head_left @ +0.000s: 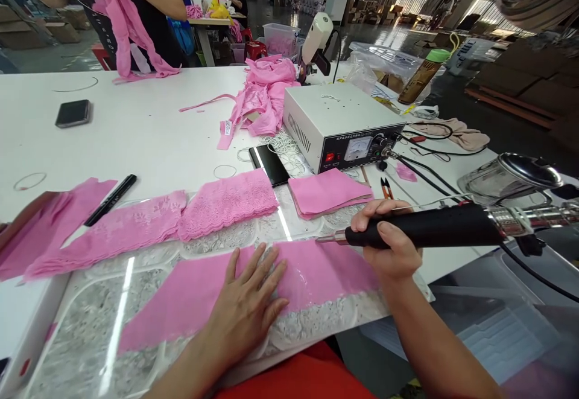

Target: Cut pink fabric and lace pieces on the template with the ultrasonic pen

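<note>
My left hand (253, 299) lies flat with fingers spread on a pink fabric panel (312, 272), which rests on a clear patterned plastic mat (108, 311). My right hand (393, 242) is closed around a black-handled ultrasonic handpiece (434, 227). Its narrow metal tip meets the panel's upper edge, just right of my left fingers; whether it presses in I cannot tell. Behind the panel lie pink lace pieces (228, 203) and a stack of pink fabric pieces (330, 192).
A generator box (344, 115) with a dial stands behind, cabled toward the handpiece. Around are a black phone (269, 163), a marker (111, 200), a pink garment heap (266, 91), a glass mug (509, 178) and plastic bins (488, 308). Across the table a person (149, 6) holds pink fabric.
</note>
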{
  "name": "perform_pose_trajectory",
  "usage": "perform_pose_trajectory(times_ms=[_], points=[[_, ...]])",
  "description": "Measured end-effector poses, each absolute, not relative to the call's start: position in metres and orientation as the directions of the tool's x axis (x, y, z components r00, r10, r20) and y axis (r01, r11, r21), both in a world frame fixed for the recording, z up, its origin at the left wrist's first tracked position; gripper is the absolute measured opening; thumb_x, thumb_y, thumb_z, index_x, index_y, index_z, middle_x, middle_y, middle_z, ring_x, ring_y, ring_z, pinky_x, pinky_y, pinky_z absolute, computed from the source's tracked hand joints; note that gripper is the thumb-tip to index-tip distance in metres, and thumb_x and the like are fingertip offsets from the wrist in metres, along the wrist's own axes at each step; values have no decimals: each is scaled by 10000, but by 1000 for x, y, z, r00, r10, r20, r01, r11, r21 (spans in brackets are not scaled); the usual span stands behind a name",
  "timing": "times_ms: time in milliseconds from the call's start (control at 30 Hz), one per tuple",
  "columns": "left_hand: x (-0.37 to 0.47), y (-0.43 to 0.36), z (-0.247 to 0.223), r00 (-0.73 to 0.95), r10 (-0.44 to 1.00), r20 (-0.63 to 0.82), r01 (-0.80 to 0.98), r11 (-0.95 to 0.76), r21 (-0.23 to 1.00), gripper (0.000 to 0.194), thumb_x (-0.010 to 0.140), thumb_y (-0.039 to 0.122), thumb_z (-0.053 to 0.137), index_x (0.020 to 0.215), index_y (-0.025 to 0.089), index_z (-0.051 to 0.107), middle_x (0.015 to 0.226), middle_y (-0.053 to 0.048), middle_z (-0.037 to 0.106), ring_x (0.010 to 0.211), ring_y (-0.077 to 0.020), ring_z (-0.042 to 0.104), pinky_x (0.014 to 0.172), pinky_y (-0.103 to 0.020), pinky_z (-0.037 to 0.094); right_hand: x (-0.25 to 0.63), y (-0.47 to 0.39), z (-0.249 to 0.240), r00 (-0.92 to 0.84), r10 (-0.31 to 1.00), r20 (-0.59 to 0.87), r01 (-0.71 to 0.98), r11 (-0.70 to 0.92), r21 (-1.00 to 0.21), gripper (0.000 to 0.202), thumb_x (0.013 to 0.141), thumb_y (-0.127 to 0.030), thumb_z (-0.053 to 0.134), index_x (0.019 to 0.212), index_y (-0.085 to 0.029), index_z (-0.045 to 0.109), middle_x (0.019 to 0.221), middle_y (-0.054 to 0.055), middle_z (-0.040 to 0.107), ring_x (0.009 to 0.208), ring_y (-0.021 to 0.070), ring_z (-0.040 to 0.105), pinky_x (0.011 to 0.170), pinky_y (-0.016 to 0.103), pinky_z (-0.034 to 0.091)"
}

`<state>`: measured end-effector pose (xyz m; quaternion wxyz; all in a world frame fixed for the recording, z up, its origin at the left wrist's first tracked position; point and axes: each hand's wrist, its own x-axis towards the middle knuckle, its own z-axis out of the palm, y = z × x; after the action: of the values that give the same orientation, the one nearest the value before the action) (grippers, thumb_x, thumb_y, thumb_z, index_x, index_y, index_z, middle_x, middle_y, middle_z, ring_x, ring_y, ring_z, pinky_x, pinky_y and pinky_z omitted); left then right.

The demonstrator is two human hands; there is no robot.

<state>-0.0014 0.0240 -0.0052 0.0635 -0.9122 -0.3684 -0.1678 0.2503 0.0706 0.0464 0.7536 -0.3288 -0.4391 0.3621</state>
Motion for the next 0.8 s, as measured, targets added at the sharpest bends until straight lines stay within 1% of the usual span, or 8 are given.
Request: perform_pose_trajectory(times_ms=[133, 433, 633, 800], points=[[-2, 24, -4, 671, 661, 336, 699, -715, 9, 437, 982, 336, 453, 1391, 187, 500, 1458, -80, 488, 1395, -289, 362, 1189, -516, -2, 251, 72, 44, 334, 837, 433, -243, 521, -818, 107, 718, -226, 619, 821, -214, 590, 770, -6, 555, 557, 115, 554, 536, 292, 465], [-1, 23, -3, 672, 671, 313, 708, -706, -8, 450, 976, 338, 460, 1403, 199, 486, 1470, -69, 474, 1402, -287, 355, 1191, -519, -3, 251, 73, 45, 350, 817, 459, -265, 556, -788, 113, 722, -210, 630, 834, -206, 617, 783, -2, 564, 562, 113, 564, 536, 289, 469], [-2, 23, -2, 678, 668, 308, 705, -709, -16, 456, 973, 338, 468, 1404, 193, 484, 1480, -69, 459, 1402, -290, 357, 1191, -511, -22, 248, 72, 44, 318, 824, 469, -256, 551, -794, 107, 736, -222, 630, 840, -208, 607, 782, -2, 566, 567, 114, 568, 538, 288, 471], [-2, 24, -1, 685, 654, 321, 697, -717, -24, 454, 972, 336, 462, 1402, 193, 486, 1464, -74, 480, 1396, -285, 372, 1193, -502, -18, 247, 73, 44, 300, 831, 469, -237, 541, -807, 82, 742, -208, 631, 815, -212, 594, 773, -7, 582, 571, 118, 575, 540, 291, 481]])
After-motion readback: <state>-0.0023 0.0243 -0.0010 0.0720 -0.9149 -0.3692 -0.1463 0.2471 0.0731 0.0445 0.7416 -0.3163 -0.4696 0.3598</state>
